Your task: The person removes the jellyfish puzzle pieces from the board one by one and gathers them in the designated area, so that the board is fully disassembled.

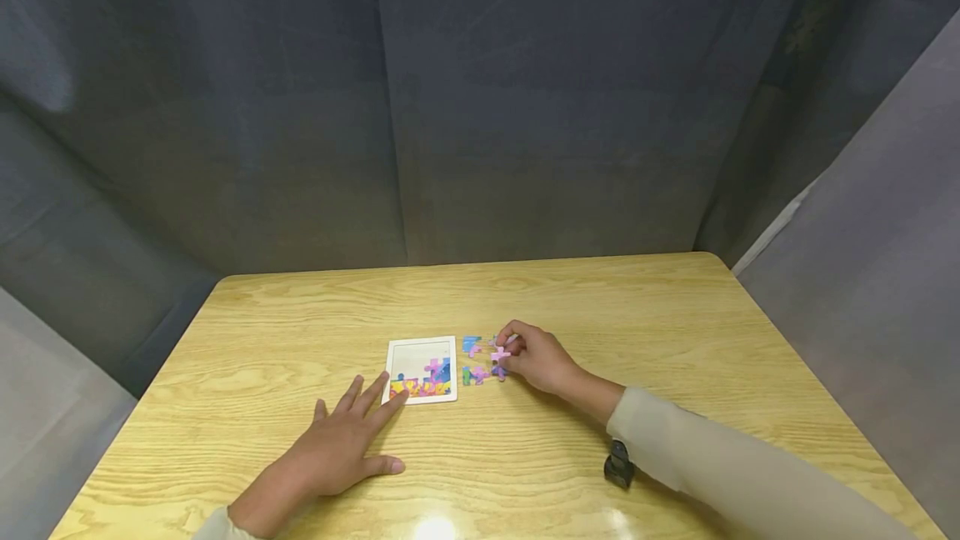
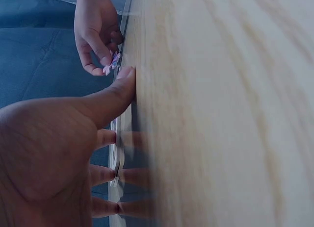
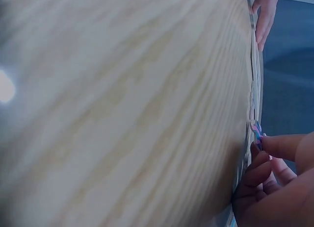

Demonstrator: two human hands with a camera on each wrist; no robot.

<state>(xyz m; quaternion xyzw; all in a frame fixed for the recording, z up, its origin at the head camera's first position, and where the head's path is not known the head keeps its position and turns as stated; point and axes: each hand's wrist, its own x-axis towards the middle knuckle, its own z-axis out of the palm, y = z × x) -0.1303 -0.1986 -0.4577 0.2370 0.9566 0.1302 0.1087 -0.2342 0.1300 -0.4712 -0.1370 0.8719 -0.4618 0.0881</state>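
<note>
My right hand (image 1: 542, 359) pinches a pink jigsaw piece (image 1: 500, 353) between thumb and fingers, just right of the loose pieces; the right wrist view shows this jigsaw piece (image 3: 257, 131) tilted up, pink and blue. My left hand (image 1: 341, 442) lies with fingers spread, its fingertips on the lower left edge of the white puzzle frame (image 1: 453, 338). Inside the frame, joined pieces (image 1: 423, 387) in yellow, pink and blue fill the bottom and part of the right side. The upper left shows the pale backing.
Beside the frame lie loose jigsaw pieces: a blue and pink one (image 1: 471, 345), a green and purple one (image 1: 475, 375), and others partly under the right hand. All rest on a wooden table (image 1: 600, 298). A dark curtain (image 1: 525, 107) hangs behind it.
</note>
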